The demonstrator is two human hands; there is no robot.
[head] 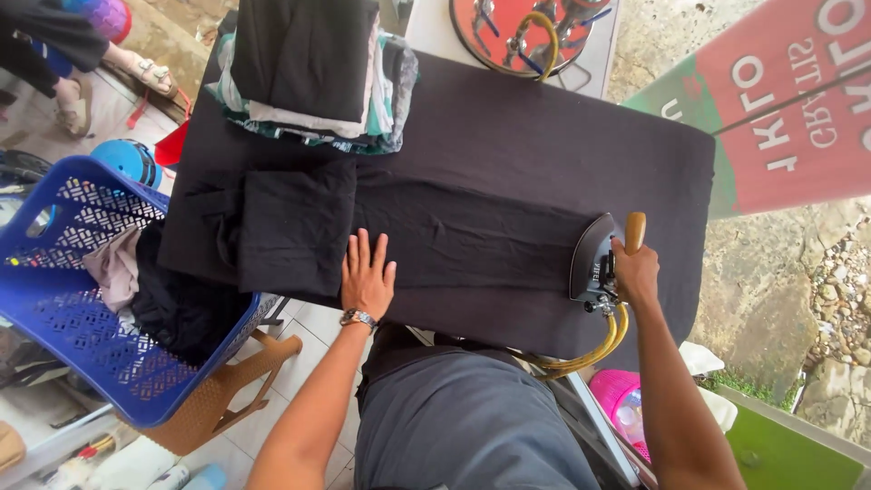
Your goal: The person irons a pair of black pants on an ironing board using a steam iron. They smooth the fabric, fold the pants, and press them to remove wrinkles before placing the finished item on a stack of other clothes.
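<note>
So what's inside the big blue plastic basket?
The blue plastic laundry basket holds a pale crumpled cloth and dark crumpled clothes. Anything underneath them is covered.

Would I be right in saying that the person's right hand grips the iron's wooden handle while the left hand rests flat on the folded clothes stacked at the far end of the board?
Not quite. In the head view the right hand does grip the iron by its wooden handle, but the left hand lies flat on the black cloth spread on the board, near its close edge, not on the stack of folded clothes.
</note>
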